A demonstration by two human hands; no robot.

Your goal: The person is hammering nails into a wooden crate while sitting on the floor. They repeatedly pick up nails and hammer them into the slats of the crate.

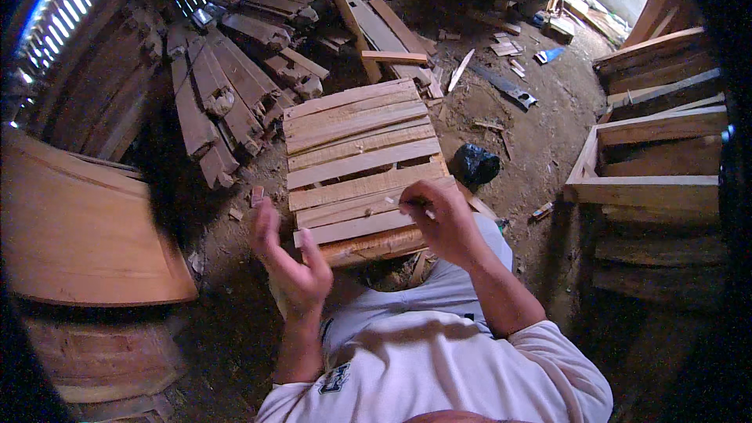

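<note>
Rough planks (223,90) lie piled toward the upper left. A black bag (476,164) sits on the dirt floor (540,129), a handsaw (503,83) beyond it. Wooden frames (654,182) stand at right.

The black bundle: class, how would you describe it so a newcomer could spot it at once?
Start at the slatted wooden panel in the middle, in front of the person. Just off its right edge, farther away than the right hand, a rounded black bundle sits on the dirt floor. Its dark, glossy, crumpled surface sets it apart from the pale wood scraps beyond it.
</note>
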